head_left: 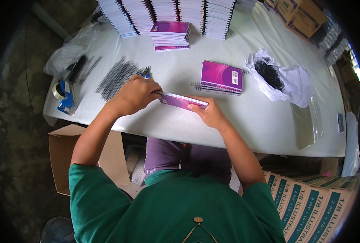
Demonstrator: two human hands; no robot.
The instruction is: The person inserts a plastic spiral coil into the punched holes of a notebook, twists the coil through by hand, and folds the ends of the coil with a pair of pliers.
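My right hand (210, 113) grips the right end of a purple notebook (176, 102), its thumb on the cover and its fingers behind. The notebook is tilted up over the near part of the table, with its punched page edge on top. At its left end, my left hand (137, 94) has its fingers pinched together by the corner; what lies between them is too small to make out. Just beyond that hand are pliers with blue handles (147, 75) and a spread of dark spiral binding coils (117, 77).
Purple notebooks with coils (221, 76) lie stacked at right, beside a white bag of black bits (269, 75). Another purple stack (170, 36) stands before tall bound stacks (164, 10). A blue tape dispenser (68, 98) sits at left. An open carton (60, 162) is below the table edge.
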